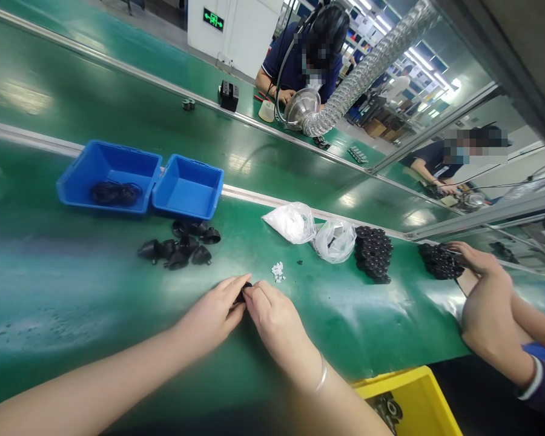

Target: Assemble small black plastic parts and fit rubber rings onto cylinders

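Between my two hands, low over the green table (pixel 163 315), is a small black part (pixel 241 295). My left hand (pixel 220 306) grips it from the left with thumb and fingers. My right hand (pixel 267 306) is closed against its right side, fingertips pinched on it; most of the part is hidden by the fingers. Just beyond the hands lie small white pieces (pixel 278 271) and a few tiny black pieces (pixel 300 263). A group of black cone-shaped parts (pixel 178 251) sits on the table to the left.
Two blue bins (pixel 111 160) (pixel 188 188) stand at the back left, the larger holding black cable. Farther right are two clear bags (pixel 293 223) (pixel 336 241) and stacked black parts (pixel 373 254). A yellow crate (pixel 429 393) is at lower right. Another person's hands (pixel 479 266) work at right.
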{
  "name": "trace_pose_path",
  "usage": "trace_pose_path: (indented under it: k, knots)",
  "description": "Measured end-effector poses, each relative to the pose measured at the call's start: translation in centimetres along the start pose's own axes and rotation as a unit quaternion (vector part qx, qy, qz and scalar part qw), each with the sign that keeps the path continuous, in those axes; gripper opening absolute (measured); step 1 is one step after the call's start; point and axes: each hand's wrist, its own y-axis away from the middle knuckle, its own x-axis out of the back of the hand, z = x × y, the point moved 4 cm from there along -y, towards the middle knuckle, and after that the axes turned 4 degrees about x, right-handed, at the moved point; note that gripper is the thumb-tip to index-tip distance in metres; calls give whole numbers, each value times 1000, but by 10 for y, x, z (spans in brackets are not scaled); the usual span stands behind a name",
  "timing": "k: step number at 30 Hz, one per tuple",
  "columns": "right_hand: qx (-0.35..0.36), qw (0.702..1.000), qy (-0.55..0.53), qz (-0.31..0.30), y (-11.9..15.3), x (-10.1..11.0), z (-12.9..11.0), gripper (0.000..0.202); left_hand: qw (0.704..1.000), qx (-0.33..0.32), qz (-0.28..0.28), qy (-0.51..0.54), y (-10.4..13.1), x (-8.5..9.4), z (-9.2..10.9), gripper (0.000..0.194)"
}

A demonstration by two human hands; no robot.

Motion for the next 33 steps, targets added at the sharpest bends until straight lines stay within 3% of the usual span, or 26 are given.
trace_pose_path:
  k: [3,5,7,10,14,21,28,31,33]
  knots:
    - [4,998,-52,21,-2,8,6,18,1000,6,-6,2,-1,0,1,47]
    - [-31,990,-121,57,2,18,23,15,999,17,-17,22,-1,0,2,44]
    - [-121,976,-151,102,13,25,53,15,998,34,-29,44,-1,0,3,41]
    - [-261,953,-90,120,36,26,106,15,995,63,-43,65,-2,0,1,41]
    - [-295,947,-40,120,52,15,145,17,992,80,-55,86,-4,-2,-2,42]
    - [-269,954,-45,127,43,9,144,19,988,88,-61,115,-5,-5,-5,41]
    - [-287,946,-65,134,49,7,154,16,974,101,-65,191,-6,-5,-8,41]
    - [-290,943,-88,139,46,10,141,17,970,105,-74,206,-6,-4,-8,43]
    - [-267,943,-139,139,38,14,118,16,970,105,-76,207,-7,-4,-9,42]
